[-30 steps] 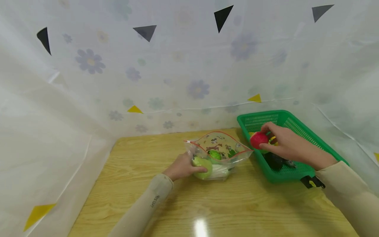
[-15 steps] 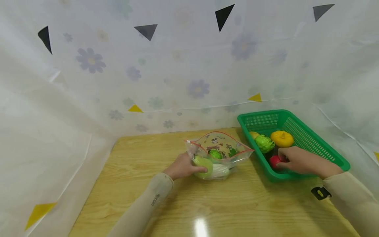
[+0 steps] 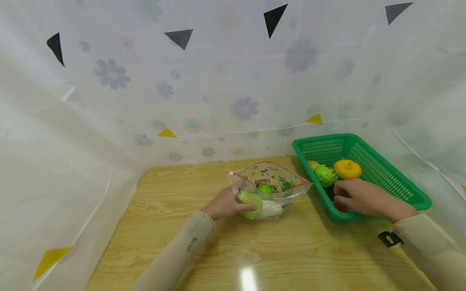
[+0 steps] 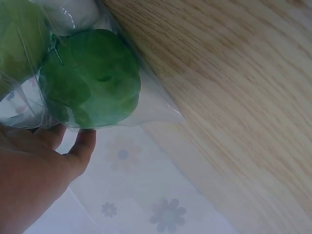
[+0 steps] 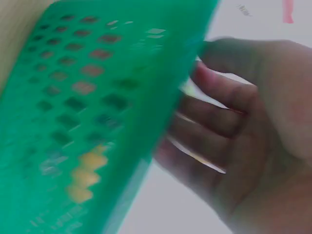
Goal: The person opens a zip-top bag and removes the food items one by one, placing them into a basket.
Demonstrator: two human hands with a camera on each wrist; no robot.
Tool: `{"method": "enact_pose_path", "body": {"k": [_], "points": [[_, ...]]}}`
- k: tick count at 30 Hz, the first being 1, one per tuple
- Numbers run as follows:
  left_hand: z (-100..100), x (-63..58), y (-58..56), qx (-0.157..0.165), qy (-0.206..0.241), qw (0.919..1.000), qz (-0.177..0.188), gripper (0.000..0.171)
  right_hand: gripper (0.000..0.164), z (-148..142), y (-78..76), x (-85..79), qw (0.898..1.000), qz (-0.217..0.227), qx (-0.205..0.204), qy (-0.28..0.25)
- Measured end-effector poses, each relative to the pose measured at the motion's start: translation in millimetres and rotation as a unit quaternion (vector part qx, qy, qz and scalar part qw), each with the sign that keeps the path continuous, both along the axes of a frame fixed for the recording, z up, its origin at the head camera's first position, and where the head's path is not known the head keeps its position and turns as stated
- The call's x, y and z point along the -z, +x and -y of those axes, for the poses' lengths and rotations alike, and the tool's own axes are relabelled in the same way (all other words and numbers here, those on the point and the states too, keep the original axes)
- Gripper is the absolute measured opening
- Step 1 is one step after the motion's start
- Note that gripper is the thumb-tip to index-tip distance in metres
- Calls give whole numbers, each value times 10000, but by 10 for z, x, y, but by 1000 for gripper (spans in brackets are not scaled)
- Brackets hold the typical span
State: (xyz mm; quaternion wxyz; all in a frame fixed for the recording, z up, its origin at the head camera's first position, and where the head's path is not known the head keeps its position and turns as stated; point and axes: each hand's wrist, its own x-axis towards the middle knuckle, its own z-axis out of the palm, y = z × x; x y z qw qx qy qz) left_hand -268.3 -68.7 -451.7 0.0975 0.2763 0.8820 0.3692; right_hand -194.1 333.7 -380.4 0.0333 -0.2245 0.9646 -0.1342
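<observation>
In the head view, the red round thing (image 3: pixel 341 207) lies low in the green basket (image 3: pixel 418 201) at the right of the frame, under the bent fingers of my right hand (image 3: pixel 365 197), the nearer hand; too little shows to tell a long axis or whether I grip it. Mid-frame, my left hand (image 3: pixel 227 205) grips the clear bag (image 3: pixel 293 195), thumb in front, mouth gaping. Dark lettering (image 3: pixel 191 244) on my left sleeve (image 3: pixel 176 256) perhaps reads "LetsSilk"; the bag's red print (image 3: pixel 263 181) is too small to read.

In the left wrist view, my fingertips (image 4: pixel 87 139) touch the plastic below a green round thing (image 4: pixel 92 78), upper left.

In the right wrist view, blurred, gaps show between my fingers, their tips by the basket's rim; a faint mark (image 5: pixel 243 9) up top is unreadable
</observation>
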Motion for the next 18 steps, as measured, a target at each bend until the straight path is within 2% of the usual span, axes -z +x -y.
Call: {"method": "enact_pose_path", "body": {"k": [3,5,7,11,18], "points": [[-5,-5,-3,-77,-108,9999,-77,100,12,236,13,-150,9965,-833,-49,-86],[9,-14,-2,-108,-146,9998,-128,99,7,453,13,-262,9909,-1264,-334,-332],[21,-21,-1,-114,-138,9997,-149,98,4,684,7,-363,9853,-1448,-712,-566],[30,-31,6,-83,-142,9998,-72,101,11,1112,-65,-459,9778,-1452,-1352,-679],[29,-26,13,-35,-228,9997,-17,109,19,1599,-410,-347,9762,-975,-1920,-268]]}}
